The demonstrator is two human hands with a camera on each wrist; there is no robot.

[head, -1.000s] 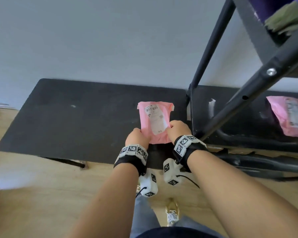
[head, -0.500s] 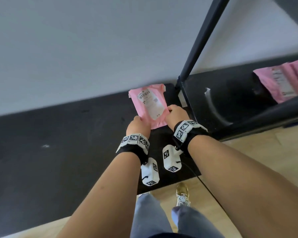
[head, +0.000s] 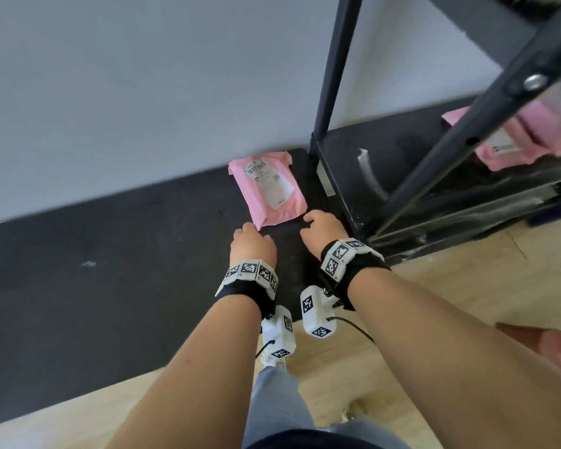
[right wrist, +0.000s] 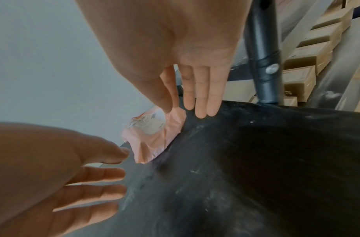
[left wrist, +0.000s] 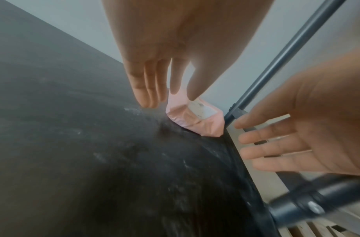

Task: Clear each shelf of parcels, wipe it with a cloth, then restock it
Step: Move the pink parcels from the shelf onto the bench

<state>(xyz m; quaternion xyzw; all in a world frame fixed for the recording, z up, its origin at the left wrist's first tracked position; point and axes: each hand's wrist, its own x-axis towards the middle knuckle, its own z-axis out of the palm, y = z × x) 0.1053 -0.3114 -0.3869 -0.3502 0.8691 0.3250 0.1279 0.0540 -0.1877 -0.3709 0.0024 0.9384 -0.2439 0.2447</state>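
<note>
The pink parcel (head: 268,188) is lying flat on the black board (head: 110,254), a crinkly plastic mailer with a white shipping label; there's a barcode but the text is too small to read. The left hand (head: 252,244) and right hand (head: 321,225) are hovering just beside its near edge, fingers straight, holding nothing. The black metal rack (head: 332,76) is standing just to the right.

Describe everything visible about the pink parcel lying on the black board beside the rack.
The pink plastic mailer parcel is soft, wrinkled and flat, with a white printed label bearing a barcode on top. It lies face up on the black board, against the wall, beside the black metal rack post. The left hand and right hand are open at its near corners.
</note>
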